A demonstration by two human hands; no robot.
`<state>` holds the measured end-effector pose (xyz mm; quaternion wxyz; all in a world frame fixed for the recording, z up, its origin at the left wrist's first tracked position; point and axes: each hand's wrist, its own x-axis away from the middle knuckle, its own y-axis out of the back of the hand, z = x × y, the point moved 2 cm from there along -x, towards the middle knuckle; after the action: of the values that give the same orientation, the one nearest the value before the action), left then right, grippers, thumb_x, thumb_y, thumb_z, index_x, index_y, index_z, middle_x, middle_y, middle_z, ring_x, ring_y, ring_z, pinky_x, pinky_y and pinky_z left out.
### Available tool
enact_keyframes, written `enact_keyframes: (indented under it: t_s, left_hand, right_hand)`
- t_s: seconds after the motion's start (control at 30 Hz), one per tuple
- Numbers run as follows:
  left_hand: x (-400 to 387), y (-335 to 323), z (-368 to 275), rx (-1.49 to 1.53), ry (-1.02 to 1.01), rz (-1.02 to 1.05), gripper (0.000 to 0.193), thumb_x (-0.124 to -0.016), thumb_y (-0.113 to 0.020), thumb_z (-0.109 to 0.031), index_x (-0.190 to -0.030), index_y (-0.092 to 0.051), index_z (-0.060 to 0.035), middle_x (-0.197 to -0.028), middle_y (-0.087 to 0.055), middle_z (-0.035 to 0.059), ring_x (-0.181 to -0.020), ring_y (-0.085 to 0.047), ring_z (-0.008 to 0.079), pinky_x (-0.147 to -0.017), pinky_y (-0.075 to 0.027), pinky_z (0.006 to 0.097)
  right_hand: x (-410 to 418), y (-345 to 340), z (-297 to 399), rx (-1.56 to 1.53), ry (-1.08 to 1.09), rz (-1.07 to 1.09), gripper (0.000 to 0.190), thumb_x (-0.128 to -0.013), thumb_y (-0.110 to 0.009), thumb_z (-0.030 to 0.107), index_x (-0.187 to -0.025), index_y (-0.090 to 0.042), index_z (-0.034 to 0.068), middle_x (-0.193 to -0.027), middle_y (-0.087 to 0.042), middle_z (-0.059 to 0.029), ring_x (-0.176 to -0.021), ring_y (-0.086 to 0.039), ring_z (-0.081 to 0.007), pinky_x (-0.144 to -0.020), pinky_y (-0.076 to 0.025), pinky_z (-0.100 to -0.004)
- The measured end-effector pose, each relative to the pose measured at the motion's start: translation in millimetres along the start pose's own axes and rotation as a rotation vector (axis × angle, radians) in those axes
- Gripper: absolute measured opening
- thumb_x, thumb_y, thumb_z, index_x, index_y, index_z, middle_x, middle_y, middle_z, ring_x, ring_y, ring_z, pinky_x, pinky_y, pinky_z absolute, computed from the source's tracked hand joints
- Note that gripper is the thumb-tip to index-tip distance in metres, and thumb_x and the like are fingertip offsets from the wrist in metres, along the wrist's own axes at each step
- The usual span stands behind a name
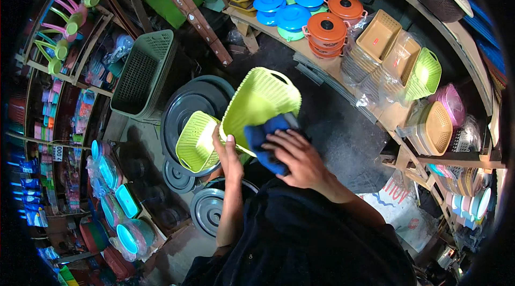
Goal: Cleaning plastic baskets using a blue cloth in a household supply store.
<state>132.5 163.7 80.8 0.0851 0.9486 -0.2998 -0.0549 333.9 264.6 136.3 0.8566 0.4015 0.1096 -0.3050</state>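
In front of my body a lime-green plastic basket (261, 97) is tilted, its perforated wall and one handle slot showing. My left hand (230, 157) grips its near left rim, thumb upward. With my right hand (295, 159) I hold a dark blue cloth (263, 137) against the basket's near right side; the fingers are spread over the bunched fabric. A smaller lime-green basket (197, 141) lies just left of my left hand, over a large dark round lid (189, 103). The cloth hides part of the larger basket's near edge.
Nested dark green crates (143, 72) stand at the left. A curved wooden shelf (289, 46) carries blue lidded bowls (293, 17), orange pots (326, 28) and tan baskets (379, 36). Cyan containers (128, 200) sit lower left. A grey round lid (209, 209) lies close to my left forearm.
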Motion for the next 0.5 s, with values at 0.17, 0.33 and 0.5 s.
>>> enact_keyframes:
  t_s: [0.17,0.33,0.5]
  left_hand:
    - [9,-1,31,0.089,0.336,0.339,0.072,-0.106,-0.035,-0.052,-0.153,-0.032,0.0029,-0.152,-0.040,0.0237,-0.145,-0.034,0.0325,-0.120,-0.024,0.0409]
    - [-2,-4,-1,-0.181,0.054,0.455,0.066,-0.105,-0.040,-0.044,-0.155,-0.033,-0.0016,-0.155,-0.036,0.0252,-0.147,-0.032,0.0346,-0.121,-0.023,0.0399]
    - [-1,-11,14,0.218,0.066,0.382,0.032,-0.107,-0.049,-0.029,-0.082,-0.046,-0.0099,-0.075,-0.050,-0.0064,-0.068,-0.040,0.0021,-0.061,-0.034,0.0218]
  right_hand:
    - [3,-11,-11,0.004,-0.039,0.299,0.046,-0.076,-0.077,0.027,-0.113,-0.067,0.002,-0.109,-0.071,-0.0187,-0.111,-0.066,-0.0315,-0.101,-0.047,-0.0463]
    - [-7,9,-50,-0.595,-0.503,0.386,0.030,-0.083,-0.080,0.023,-0.102,-0.073,0.000,-0.096,-0.076,-0.0126,-0.091,-0.072,-0.0203,-0.082,-0.055,-0.0339]
    - [-26,10,-82,-0.722,-0.452,0.024,0.044,-0.086,-0.080,0.039,-0.101,-0.072,-0.002,-0.089,-0.075,-0.0110,-0.083,-0.072,-0.0196,-0.076,-0.055,-0.0326]
